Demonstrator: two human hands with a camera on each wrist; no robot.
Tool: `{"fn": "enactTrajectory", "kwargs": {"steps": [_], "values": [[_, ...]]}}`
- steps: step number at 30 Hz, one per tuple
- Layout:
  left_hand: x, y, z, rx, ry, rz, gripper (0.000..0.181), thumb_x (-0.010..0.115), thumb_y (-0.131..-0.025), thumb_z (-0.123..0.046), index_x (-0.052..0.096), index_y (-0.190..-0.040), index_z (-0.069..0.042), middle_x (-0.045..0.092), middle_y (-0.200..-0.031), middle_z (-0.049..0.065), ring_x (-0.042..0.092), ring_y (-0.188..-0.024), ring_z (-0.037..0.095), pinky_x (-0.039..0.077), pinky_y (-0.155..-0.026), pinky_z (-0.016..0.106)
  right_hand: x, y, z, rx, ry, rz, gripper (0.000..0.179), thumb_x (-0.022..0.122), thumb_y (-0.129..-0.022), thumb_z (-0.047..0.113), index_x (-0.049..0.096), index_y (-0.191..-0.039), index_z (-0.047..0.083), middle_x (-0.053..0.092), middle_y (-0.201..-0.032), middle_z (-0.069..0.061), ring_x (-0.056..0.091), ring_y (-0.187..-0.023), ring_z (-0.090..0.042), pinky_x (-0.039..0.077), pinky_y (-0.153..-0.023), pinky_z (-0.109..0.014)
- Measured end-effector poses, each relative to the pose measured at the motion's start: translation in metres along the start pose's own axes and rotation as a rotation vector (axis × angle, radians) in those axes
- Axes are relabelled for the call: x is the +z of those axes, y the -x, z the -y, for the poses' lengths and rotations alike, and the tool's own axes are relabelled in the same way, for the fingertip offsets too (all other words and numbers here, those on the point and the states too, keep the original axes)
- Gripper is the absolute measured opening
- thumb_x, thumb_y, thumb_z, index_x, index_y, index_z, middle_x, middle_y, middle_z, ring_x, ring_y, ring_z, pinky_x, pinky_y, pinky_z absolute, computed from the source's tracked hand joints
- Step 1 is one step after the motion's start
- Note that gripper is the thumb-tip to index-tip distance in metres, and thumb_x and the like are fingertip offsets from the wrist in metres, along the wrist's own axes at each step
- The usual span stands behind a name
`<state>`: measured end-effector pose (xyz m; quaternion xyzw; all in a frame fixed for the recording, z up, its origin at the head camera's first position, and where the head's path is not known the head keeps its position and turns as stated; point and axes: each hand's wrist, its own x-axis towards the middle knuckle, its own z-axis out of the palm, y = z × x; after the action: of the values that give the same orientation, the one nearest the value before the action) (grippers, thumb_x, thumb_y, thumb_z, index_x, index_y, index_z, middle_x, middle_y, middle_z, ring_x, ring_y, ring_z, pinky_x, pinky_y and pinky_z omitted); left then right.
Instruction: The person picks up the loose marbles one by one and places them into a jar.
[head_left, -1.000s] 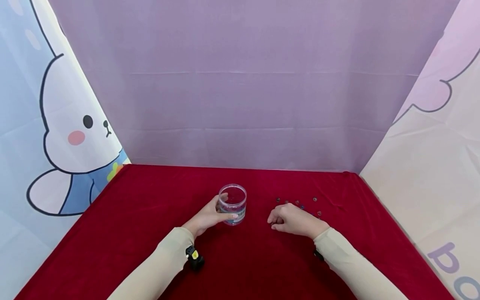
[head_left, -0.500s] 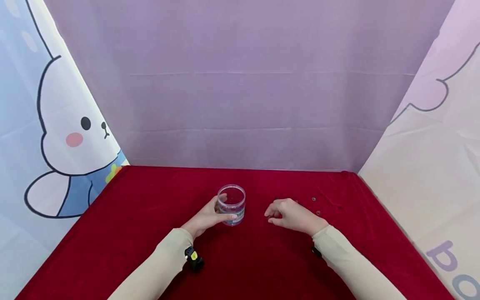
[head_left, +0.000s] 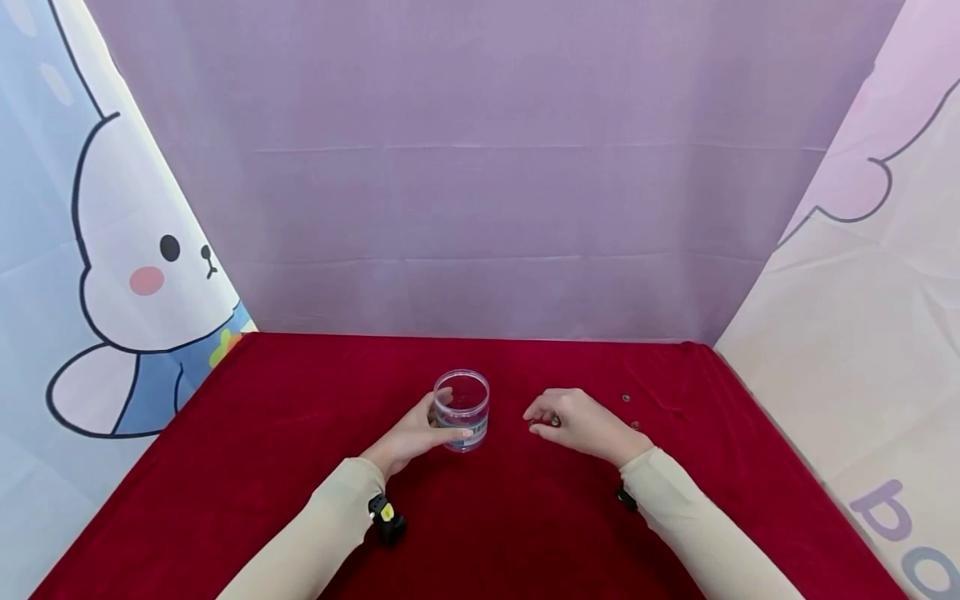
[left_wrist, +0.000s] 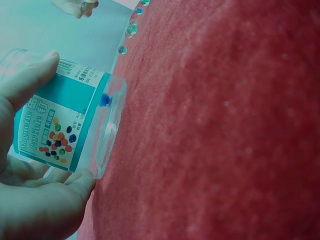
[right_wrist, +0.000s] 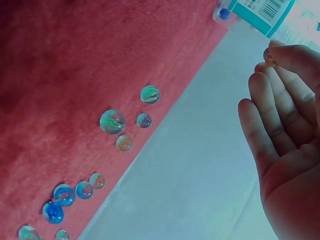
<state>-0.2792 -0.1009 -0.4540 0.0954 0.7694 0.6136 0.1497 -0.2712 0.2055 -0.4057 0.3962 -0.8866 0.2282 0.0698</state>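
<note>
On the red cloth (head_left: 480, 533), left of the person's midline, a clear jar (head_left: 462, 414) stood upright, round mouth facing up; whether its base touched the cloth or sat just above, could not tell. Left hand (head_left: 408, 435) grasped it from the side, thumb laid across the teal label (left_wrist: 60, 95), fingers round the other side and under near the base. Label read "Magnetic Particle", with printed coloured dots and a barcode. One blue marble (left_wrist: 105, 100) showed through the wall at the jar's bottom.

Right hand (head_left: 585, 423) was off to the right of the jar, near but apart, palm side down. Thumb and forefinger pinched an amber marble (right_wrist: 270, 60); other three fingers bent loosely.

Loose marbles lay on the cloth beyond and beneath the right hand, mostly hidden by it from the head view. Right wrist view gave a scattered line: large green-swirl marble (right_wrist: 112, 122), striped green marble (right_wrist: 150, 94) near it, two blue marbles (right_wrist: 59, 204) touching, others clear with orange or red-blue cores.

Pale sleeves (head_left: 311, 533) on both arms, black wrist device (head_left: 386, 521) on the left. Lavender backdrop (head_left: 480, 167) behind; rabbit print (head_left: 120, 275) on the left panel.
</note>
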Motion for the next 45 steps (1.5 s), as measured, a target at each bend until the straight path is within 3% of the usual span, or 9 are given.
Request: {"fn": "enactTrajectory", "kwargs": {"steps": [7, 21, 45], "values": [[0.0, -0.001, 0.001, 0.004, 0.009, -0.004, 0.099, 0.087, -0.078, -0.036, 0.03, -0.156, -0.017, 0.036, -0.157, 0.007, 0.035, -0.139, 0.036, 0.039, -0.107, 0.055, -0.002, -0.005, 0.001, 0.016, 0.034, -0.03, 0.023, 0.082, -0.085, 0.013, 0.074, -0.106, 0.015, 0.068, -0.096, 0.007, 0.061, -0.081, -0.006, 0.056, -0.072, -0.023], [0.001, 0.0, -0.001, 0.0, 0.0, -0.002, 0.1, 0.087, -0.078, -0.036, 0.03, -0.156, -0.015, 0.036, -0.156, 0.009, 0.036, -0.138, 0.037, 0.039, -0.107, 0.056, -0.004, -0.019, 0.008, 0.031, 0.025, -0.049, 0.024, 0.081, -0.086, 0.018, 0.074, -0.109, 0.015, 0.068, -0.099, 0.007, 0.065, -0.086, -0.011, 0.055, -0.077, -0.022], [0.001, -0.001, 0.001, -0.006, 0.014, -0.006, 0.1, 0.088, -0.077, -0.037, 0.03, -0.156, -0.016, 0.037, -0.156, 0.009, 0.037, -0.138, 0.035, 0.039, -0.107, 0.056, -0.005, -0.041, 0.02, -0.043, -0.007, -0.12, 0.021, 0.079, -0.089, 0.017, 0.074, -0.109, 0.014, 0.069, -0.103, 0.005, 0.064, -0.088, -0.007, 0.055, -0.078, -0.021]]}}
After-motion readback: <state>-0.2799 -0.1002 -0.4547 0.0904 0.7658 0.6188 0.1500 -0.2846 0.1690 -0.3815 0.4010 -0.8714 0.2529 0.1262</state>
